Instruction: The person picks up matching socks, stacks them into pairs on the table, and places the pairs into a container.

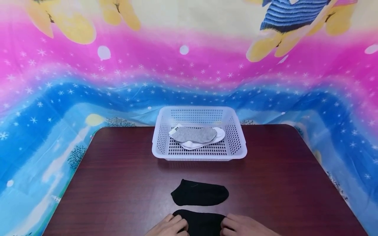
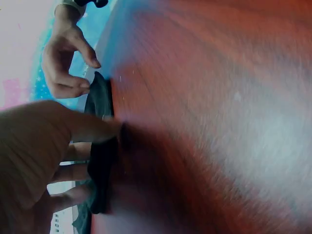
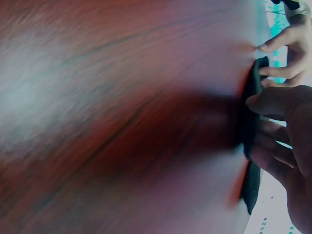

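Observation:
Two black socks lie on the dark red table, one behind the other. My left hand holds the left end of the nearer black sock, its fingers bent over the edge. At the opposite end, my right hand grips the same sock with curled fingers. In the left wrist view, the left thumb crosses the near side of the sock. The right wrist view has the right hand with its thumb and fingers at the dark fabric. Just beyond both hands, the other black sock lies flat and untouched.
A white perforated plastic basket stands toward the table's back edge. Inside it, a grey sock lies on top of white socks. Behind the table hangs a colourful patterned cloth, which also runs along both sides.

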Demonstrator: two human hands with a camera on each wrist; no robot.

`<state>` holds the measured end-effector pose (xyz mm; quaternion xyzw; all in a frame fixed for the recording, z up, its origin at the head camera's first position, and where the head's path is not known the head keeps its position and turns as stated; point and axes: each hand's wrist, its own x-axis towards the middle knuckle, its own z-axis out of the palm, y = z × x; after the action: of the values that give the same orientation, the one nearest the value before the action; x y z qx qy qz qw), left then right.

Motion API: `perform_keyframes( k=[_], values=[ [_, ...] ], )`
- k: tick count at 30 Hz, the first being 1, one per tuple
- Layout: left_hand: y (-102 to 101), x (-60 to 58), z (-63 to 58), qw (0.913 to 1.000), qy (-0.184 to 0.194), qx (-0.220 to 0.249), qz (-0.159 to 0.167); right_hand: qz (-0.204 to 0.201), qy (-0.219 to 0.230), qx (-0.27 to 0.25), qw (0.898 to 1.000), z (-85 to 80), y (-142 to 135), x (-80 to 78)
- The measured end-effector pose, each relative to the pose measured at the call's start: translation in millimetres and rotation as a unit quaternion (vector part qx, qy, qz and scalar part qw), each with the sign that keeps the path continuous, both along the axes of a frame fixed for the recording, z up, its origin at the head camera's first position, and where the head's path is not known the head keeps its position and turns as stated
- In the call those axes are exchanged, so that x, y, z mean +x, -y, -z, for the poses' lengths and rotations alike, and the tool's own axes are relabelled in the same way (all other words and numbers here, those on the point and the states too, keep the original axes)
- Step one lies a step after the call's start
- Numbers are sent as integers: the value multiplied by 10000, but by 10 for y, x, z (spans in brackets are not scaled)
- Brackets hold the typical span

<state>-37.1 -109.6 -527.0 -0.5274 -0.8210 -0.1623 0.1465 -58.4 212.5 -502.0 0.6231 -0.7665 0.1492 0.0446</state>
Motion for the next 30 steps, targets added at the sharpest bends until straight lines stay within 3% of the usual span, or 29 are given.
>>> perform_keyframes(
  k=[8,10,13,15,18,19,21,22,24,25,26,28,29,30],
  values=[
    [21,-83,-23,9984,-14,-408,392,-148,-647,-68,9978,102,-16,-11],
    [18,-85,-36,9990,161,-229,362,82,-288,-101,9995,79,-30,-9],
    [2,-53,-82,9952,829,507,128,708,1093,-208,9913,3,-49,28],
    [-5,-14,-133,9806,1588,1139,-143,1216,2142,-473,9680,-69,-59,60],
    [-11,33,-232,9369,2826,1953,-656,1692,3564,-940,9141,-169,-56,64],
    [-11,35,-261,9206,3163,2140,-816,1799,4075,-1062,8890,-202,-51,51],
    [-7,12,-314,8970,3630,2278,-1082,2049,5029,-1345,8289,-253,-44,20],
    [-4,-3,-329,8903,3759,2281,-1186,2210,5445,-1407,7968,-270,-38,2],
    [1,-35,-329,8917,3711,2197,-1374,2480,6074,-1545,7387,-271,-29,-28],
    [3,-49,-318,8951,3666,2084,-1448,2627,6219,-1565,7209,-258,-26,-36],
    [2,-58,-306,8948,3703,1946,-1557,2749,6197,-1548,7186,-234,-26,-39],
    [-10,-67,-261,8981,3658,1673,-1778,2980,6050,-1405,7249,-177,-30,-49],
    [-22,-69,-234,8999,3632,1500,-1893,3044,5900,-1331,7359,-148,-34,-53],
    [-34,-67,-207,9020,3582,1329,-2009,3104,5663,-1215,7538,-123,-37,-58]
  ],
)
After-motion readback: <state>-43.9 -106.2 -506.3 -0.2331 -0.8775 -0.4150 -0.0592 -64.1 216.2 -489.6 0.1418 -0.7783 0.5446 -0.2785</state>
